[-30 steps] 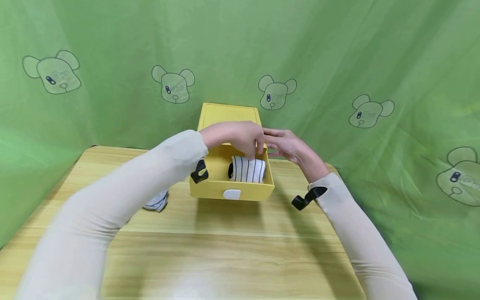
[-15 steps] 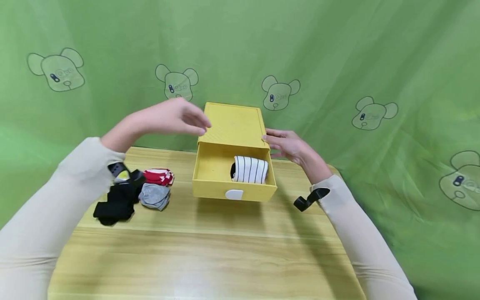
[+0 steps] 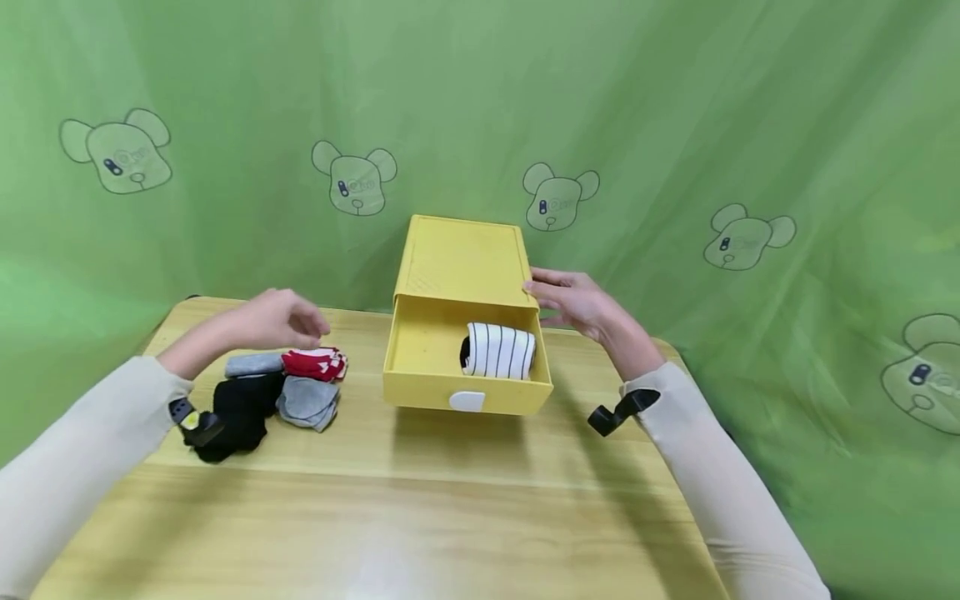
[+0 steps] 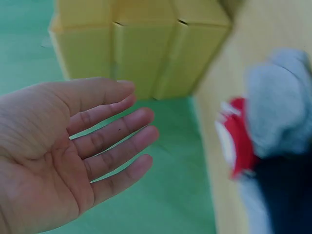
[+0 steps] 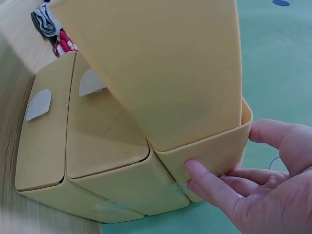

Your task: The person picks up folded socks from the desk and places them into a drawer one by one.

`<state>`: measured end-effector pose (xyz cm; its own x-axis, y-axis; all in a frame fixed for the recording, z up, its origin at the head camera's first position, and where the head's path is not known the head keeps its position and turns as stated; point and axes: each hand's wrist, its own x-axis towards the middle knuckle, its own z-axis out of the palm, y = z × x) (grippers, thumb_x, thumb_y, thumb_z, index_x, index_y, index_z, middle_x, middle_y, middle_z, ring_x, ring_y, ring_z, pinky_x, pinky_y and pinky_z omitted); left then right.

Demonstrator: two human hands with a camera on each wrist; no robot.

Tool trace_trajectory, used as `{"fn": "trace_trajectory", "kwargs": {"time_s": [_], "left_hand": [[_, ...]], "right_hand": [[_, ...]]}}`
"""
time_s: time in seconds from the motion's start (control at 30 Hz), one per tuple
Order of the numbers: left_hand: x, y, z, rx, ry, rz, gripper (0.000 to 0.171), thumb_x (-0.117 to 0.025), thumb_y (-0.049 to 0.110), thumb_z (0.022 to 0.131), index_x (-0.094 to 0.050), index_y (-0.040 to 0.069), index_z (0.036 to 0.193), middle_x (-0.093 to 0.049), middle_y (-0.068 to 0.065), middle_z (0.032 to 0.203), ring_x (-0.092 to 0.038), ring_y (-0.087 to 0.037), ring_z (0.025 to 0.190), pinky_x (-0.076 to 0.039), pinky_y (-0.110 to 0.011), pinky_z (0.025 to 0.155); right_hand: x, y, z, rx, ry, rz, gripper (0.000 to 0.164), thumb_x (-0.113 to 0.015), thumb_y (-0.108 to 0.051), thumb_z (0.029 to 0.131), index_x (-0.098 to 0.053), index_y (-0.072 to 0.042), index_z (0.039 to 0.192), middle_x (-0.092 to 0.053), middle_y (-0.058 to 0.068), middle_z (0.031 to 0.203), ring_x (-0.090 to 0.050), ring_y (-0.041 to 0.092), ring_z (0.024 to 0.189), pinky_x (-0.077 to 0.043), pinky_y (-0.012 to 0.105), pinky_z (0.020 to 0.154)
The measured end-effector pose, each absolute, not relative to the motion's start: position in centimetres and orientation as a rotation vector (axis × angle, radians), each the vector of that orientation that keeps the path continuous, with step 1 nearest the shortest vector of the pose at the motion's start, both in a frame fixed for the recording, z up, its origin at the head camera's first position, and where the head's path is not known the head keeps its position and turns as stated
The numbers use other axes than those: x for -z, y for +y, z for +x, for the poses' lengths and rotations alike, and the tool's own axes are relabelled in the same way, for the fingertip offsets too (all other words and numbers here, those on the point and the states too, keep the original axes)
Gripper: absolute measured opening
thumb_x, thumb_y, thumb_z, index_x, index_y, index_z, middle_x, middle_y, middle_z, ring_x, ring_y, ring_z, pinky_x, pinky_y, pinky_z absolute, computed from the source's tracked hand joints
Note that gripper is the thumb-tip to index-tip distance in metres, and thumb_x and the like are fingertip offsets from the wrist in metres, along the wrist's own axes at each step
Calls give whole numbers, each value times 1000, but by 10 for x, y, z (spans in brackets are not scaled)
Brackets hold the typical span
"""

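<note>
The white sock bundle with dark stripes lies in the top drawer, in its right half, with a black part showing at its left end. This drawer is pulled out of the yellow drawer cabinet; under it, the two lower drawers are pushed in. As I judge it, the work is the filling of this drawer with socks, and the moment is between two pieces: one bundle lies inside, others wait on the table.

To the left of the cabinet lie what seem to be folded socks: a red and white bundle, a grey bundle just beside it, a second grey bundle behind, and a black bundle nearer to the person. The left hand hovers above the far side of this group, with fingers slightly apart, gently bent, and nothing between them. The right hand rests at the upper right edge of the cabinet, its fingers against the side wall, probably for steadying.

The next move calls, I think, for a light pinch on one single bundle, so that its fold does not come loose, while the right hand keeps the cabinet from shifting.
</note>
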<state>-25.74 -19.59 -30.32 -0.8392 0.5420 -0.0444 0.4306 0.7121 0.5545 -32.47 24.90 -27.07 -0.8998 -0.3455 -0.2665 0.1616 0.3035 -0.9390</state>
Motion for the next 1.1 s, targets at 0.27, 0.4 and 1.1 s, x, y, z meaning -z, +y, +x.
{"fn": "trace_trajectory", "kwargs": {"time_s": [0.27, 0.4, 1.1], "left_hand": [[334, -239, -243, -786, 2592, 684, 23, -80, 6, 83, -73, -5, 101, -76, -8, 93, -70, -17, 86, -59, -25, 73], [340, -257, -237, -760, 2594, 637, 23, -83, 5, 79, -73, -4, 98, -75, -7, 90, -68, -15, 83, -57, -22, 71], [386, -270, -213, -466, 2673, 594, 26, -90, 12, 68, -75, 3, 86, -69, 1, 78, -58, -11, 72, -54, -30, 66]], "right_hand": [[268, 250, -321, 1633, 2181, -157, 70, -62, -26, 103, -27, -10, 161, -38, 18, 162, -44, 37, 144, -45, 54, 114], [262, 249, -323, 1624, 2197, -165, 69, -61, -28, 103, -28, -11, 161, -33, 17, 164, -41, 36, 147, -43, 54, 115], [272, 245, -328, 1630, 2145, -152, 69, -60, -26, 104, -25, -9, 161, -26, 17, 167, -35, 36, 150, -40, 55, 117]]}}
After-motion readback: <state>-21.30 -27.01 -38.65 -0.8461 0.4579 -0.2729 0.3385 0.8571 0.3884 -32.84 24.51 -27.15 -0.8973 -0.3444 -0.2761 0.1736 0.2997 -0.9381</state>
